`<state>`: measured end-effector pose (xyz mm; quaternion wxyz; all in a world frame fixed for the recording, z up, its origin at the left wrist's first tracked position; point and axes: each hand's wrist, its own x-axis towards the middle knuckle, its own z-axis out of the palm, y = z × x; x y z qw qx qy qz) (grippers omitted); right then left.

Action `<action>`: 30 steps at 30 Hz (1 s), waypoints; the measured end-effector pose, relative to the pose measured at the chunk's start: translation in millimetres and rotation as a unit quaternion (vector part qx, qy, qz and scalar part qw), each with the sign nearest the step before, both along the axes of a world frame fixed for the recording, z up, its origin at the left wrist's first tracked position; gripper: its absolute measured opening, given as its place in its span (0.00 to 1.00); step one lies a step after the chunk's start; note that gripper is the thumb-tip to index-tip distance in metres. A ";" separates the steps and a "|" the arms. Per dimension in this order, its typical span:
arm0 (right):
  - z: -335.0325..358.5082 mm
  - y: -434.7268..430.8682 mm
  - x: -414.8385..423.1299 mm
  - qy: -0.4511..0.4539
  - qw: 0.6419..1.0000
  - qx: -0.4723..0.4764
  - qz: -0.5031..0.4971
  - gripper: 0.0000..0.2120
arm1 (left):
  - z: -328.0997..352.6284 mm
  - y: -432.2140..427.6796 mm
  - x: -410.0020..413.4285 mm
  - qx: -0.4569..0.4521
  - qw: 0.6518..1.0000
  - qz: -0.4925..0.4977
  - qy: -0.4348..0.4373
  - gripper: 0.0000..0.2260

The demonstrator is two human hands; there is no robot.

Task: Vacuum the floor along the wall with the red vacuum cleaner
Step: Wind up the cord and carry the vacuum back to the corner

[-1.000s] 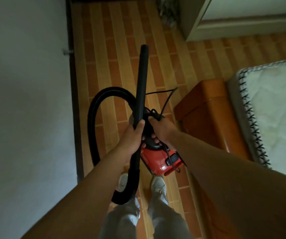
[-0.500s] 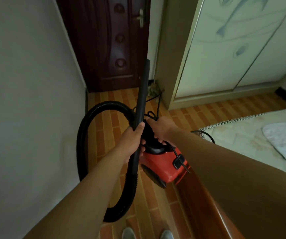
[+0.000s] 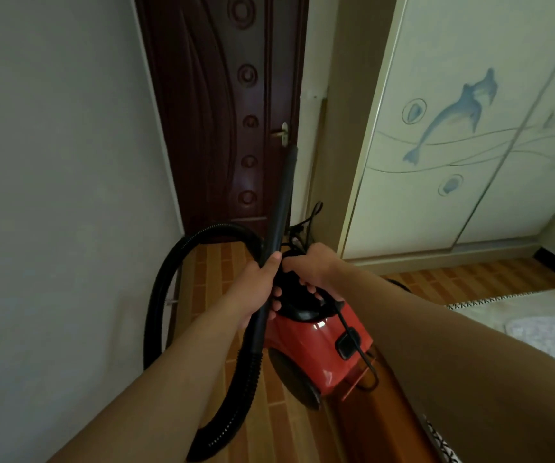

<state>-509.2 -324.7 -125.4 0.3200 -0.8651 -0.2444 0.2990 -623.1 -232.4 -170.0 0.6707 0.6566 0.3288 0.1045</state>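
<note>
Now: both hands on the red vacuum cleaner, beside the wall

Far left of the frame is the pale wall point(image 3: 52, 195), running up to a dark wooden door point(image 3: 222, 111) at upper centre. A black ribbed hose point(image 3: 155, 295) loops out beside the wall, left of centre, and curves back down to the lower middle of the frame. At centre, the left hand point(image 3: 256, 292) has its grip closed round the black tube point(image 3: 281, 208), which points up and away, its tip in front of the door's edge. Just right of it, the right hand point(image 3: 312, 265) has its grip closed on the black handle point(image 3: 297, 307) on top of the red vacuum cleaner point(image 3: 306, 345). The machine is just below and right of centre, tilted, above the brown tiled floor point(image 3: 215, 279); whether it touches the floor I cannot tell. A black cord point(image 3: 343, 319) hangs across its red body. At upper right stands a pale wardrobe point(image 3: 436, 195) with a blue dolphin point(image 3: 453, 115) on it. A bed point(image 3: 536, 315) lies at the lower right edge.
</note>
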 end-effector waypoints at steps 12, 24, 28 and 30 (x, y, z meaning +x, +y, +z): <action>9.0 -39.3 20.6 -0.059 0.988 0.033 0.138 0.09 | 23.6 -75.8 -0.4 0.016 0.992 0.128 0.001 0.22; 14.1 -91.3 -39.4 -0.071 0.957 0.020 0.279 0.09 | 18.6 -163.6 -70.4 0.008 0.970 0.244 -0.008 0.24; 6.3 -104.3 -76.1 -0.071 0.947 0.004 0.315 0.08 | 9.7 -188.0 -109.4 0.008 0.962 0.273 -0.010 0.24; 1.6 -110.2 -96.7 -0.073 0.941 -0.004 0.330 0.08 | 4.8 -199.8 -131.2 0.000 0.959 0.284 -0.007 0.23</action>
